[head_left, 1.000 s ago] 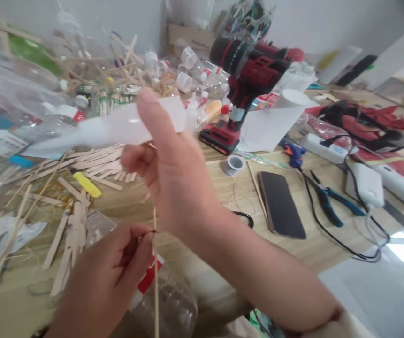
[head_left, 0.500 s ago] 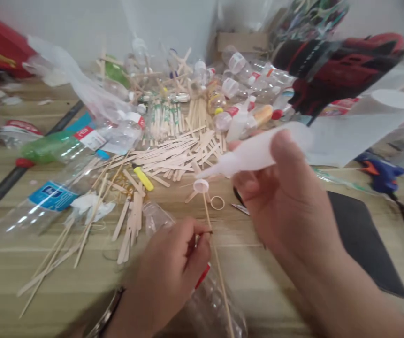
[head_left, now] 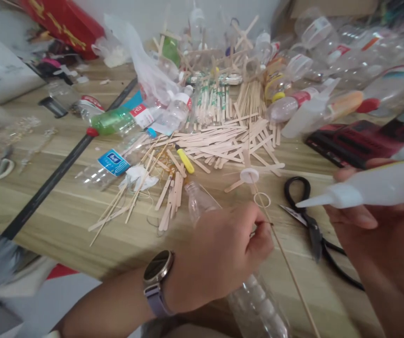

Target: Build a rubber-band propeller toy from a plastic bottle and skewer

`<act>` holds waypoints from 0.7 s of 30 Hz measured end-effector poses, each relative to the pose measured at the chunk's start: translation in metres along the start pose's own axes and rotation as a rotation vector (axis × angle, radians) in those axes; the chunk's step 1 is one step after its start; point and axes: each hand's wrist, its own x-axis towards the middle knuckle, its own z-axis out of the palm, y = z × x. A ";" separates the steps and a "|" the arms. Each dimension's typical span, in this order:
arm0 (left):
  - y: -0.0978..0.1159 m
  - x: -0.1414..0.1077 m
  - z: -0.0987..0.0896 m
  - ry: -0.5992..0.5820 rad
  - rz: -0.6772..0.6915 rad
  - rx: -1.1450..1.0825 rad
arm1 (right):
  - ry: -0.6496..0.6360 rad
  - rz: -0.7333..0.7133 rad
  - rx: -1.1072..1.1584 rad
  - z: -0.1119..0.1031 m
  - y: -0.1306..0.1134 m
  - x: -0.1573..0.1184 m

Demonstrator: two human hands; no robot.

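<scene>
Nearest, at lower centre, the person's left hand (head_left: 223, 258), a watch (head_left: 158, 267) on its wrist, is curled with thumb and forefinger pinched together on a small dark piece (head_left: 271, 224) that meets a thin wooden stick (head_left: 293, 272); whether the fingers also grip the stick itself cannot be told. At the right edge, the right hand (head_left: 388, 253) is wrapped partway round a white squeeze bottle (head_left: 384, 185), fingers beneath it. Good handling here seems to call for a still left pinch, so the stick does not roll, and a light right grip, since soft plastic may give too much when pressed hard; the nozzle (head_left: 317, 201) is best brought close before any squeeze, clear of the fingertips. The stick slants from the bottom edge up past the left fingertips, just to their right; the nozzle points left towards it, apart from it. Under the left hand lies a clear plastic bottle (head_left: 258, 300). Black-handled scissors (head_left: 315, 237) lie between the hands, below the nozzle. Beyond the fingers are a thin ring (head_left: 262, 193) and a white cap (head_left: 246, 175) at the stick's far end, then scattered flat craft sticks (head_left: 216, 143).
</scene>
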 end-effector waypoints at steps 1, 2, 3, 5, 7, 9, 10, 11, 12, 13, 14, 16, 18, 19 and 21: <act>0.000 0.001 0.000 -0.002 -0.009 0.004 | -0.031 -0.007 -0.014 0.000 0.002 0.001; 0.000 0.001 0.000 -0.003 -0.011 0.009 | -0.070 -0.015 -0.033 0.000 0.003 0.001; 0.000 0.002 0.001 0.000 -0.004 0.015 | -0.110 -0.026 -0.050 -0.001 0.004 0.001; 0.000 0.002 0.002 0.018 0.018 0.034 | -0.168 -0.020 -0.069 -0.002 0.004 0.000; -0.001 0.001 0.004 0.049 0.035 0.045 | -0.207 0.013 -0.073 -0.006 0.004 -0.003; -0.002 0.001 0.006 0.066 0.052 0.047 | -0.257 0.002 -0.079 -0.009 0.004 -0.005; -0.002 0.001 0.007 0.068 0.058 0.047 | -0.280 -0.023 -0.083 -0.011 0.005 -0.006; -0.002 0.001 0.007 0.065 0.063 0.046 | -0.304 -0.049 -0.087 -0.013 0.005 -0.007; -0.002 0.001 0.008 0.058 0.065 0.044 | -0.320 -0.073 -0.089 -0.014 0.006 -0.008; -0.002 0.001 0.008 0.049 0.062 0.044 | -0.334 -0.091 -0.093 -0.014 0.006 -0.008; -0.001 0.000 0.008 0.043 0.057 0.042 | -0.344 -0.106 -0.096 -0.014 0.007 -0.009; 0.000 0.000 0.009 0.036 0.053 0.034 | -0.364 -0.135 -0.106 -0.014 0.007 -0.010; 0.000 -0.001 0.009 0.034 0.047 0.031 | -0.384 -0.166 -0.120 -0.012 0.007 -0.012; 0.000 -0.001 0.009 0.034 0.045 0.032 | -0.392 -0.180 -0.126 -0.012 0.007 -0.013; 0.001 -0.001 0.009 0.038 0.042 0.034 | -0.397 -0.198 -0.136 -0.011 0.006 -0.016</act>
